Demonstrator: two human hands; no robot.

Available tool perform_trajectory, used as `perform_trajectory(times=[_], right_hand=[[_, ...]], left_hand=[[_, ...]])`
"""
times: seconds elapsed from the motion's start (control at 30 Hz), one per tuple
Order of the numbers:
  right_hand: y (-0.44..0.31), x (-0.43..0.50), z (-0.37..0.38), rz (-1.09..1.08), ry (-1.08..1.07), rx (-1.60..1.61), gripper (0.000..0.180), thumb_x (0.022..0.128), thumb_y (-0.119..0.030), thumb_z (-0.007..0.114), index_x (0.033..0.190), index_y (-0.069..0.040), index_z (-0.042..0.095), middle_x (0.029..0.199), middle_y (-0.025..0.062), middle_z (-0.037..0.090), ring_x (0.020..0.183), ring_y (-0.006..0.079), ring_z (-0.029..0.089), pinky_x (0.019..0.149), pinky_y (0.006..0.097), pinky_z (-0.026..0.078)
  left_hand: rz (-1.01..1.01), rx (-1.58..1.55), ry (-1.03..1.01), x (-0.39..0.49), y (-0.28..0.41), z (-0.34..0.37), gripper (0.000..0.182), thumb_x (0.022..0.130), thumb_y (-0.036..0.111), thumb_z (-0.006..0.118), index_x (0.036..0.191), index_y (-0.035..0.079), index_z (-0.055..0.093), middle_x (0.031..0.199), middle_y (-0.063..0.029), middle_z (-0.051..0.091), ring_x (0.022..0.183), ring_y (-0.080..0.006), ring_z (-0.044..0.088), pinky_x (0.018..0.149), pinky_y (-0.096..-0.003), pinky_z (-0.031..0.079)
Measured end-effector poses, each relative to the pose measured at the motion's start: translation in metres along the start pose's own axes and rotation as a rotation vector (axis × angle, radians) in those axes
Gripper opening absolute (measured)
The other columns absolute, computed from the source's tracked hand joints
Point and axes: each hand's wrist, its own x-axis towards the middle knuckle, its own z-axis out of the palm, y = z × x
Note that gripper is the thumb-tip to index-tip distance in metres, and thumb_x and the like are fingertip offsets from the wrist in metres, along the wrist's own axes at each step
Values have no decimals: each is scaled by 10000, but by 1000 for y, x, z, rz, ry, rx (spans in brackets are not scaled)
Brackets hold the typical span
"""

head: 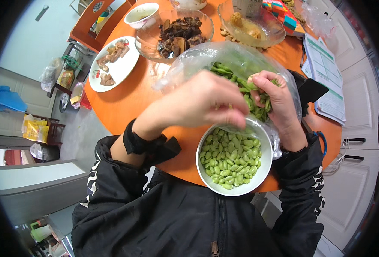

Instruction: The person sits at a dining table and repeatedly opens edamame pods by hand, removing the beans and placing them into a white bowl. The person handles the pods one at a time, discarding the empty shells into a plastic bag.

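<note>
A white bowl of shelled green soybeans sits at the table's near edge, against my dark jacket. Behind it lies a clear plastic bag of green soybean pods, its lower edge draping over the bowl's rim. My right hand is closed around a few pods above the bag's opening, thumb pressed to the forefinger. My left hand, blurred, hovers with curled fingers between the bag and the bowl; whether it holds anything is hidden.
Beyond the bag on the orange table stand a plate of meat pieces, a glass bowl of dark food, a white cup and another glass bowl. Papers and a black device lie at right.
</note>
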Motion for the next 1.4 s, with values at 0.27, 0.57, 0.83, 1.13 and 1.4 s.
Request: perform_trajectory(times=[0.27,0.57,0.83,1.13,1.4], right_hand=[[-8,-4,3,17,25,-97,100,842,-92,554,773,-22,574,710,30,589,556,50,481,494,189,371],[-8,-4,3,-31,-79,-299,227,905,-207,556,766,-32,598,621,-9,540,505,46,453,451,192,319],[-8,-2,3,-5,-153,-316,280,894,-298,611,783,-42,633,647,-32,564,548,25,474,479,177,361],[-9,-2,2,124,-322,-195,247,909,-263,578,815,-39,626,696,-10,572,543,32,467,483,177,364],[-8,0,-2,224,-322,33,257,914,-234,558,765,-30,603,655,9,563,492,44,469,433,172,344]], left_hand=[[-572,608,-327,-21,-24,0,213,695,135,671,884,37,655,790,-124,629,756,-320,605,672,-402,476],[-435,570,-185,-13,-21,-8,203,761,98,636,952,30,639,782,-127,626,733,-307,610,654,-378,471],[-358,166,129,-5,-10,1,216,773,47,674,984,14,647,748,-94,601,637,-226,592,572,-303,456],[-249,91,241,2,-17,14,173,750,54,693,907,6,637,778,-86,628,623,-217,629,531,-267,480],[98,702,176,4,-21,9,207,717,109,713,893,53,621,665,-41,564,558,-201,585,483,-294,459]])
